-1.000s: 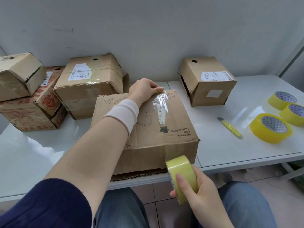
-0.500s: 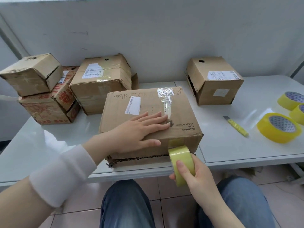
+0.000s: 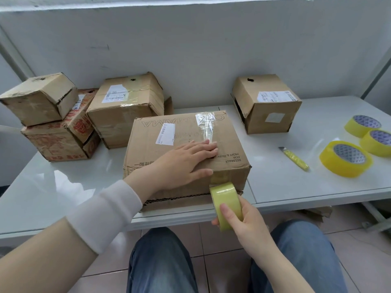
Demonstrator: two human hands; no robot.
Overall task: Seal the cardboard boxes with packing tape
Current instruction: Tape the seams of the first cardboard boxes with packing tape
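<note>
A flat cardboard box point(image 3: 230, 144) lies at the table's front edge with a strip of clear tape point(image 3: 206, 125) running along its top from the far edge. My left hand point(image 3: 186, 161) lies flat on the box top, fingers straight, pressing over the tape. My right hand point(image 3: 243, 220) grips a yellow tape roll point(image 3: 226, 199) just below the box's near right corner, in front of the table edge. Tape runs from the roll up the box's front face.
Three more tape rolls point(image 3: 347, 158) sit at the right, with a yellow utility knife point(image 3: 295, 158) beside them. A small box point(image 3: 266, 106) stands behind right. Several boxes point(image 3: 124, 111) are stacked at the back left. The grey table point(image 3: 296, 187) meets a wall behind.
My left hand slid from the box's far edge along the tape toward me and now lies flat mid-top. The roll stays at the near corner.
</note>
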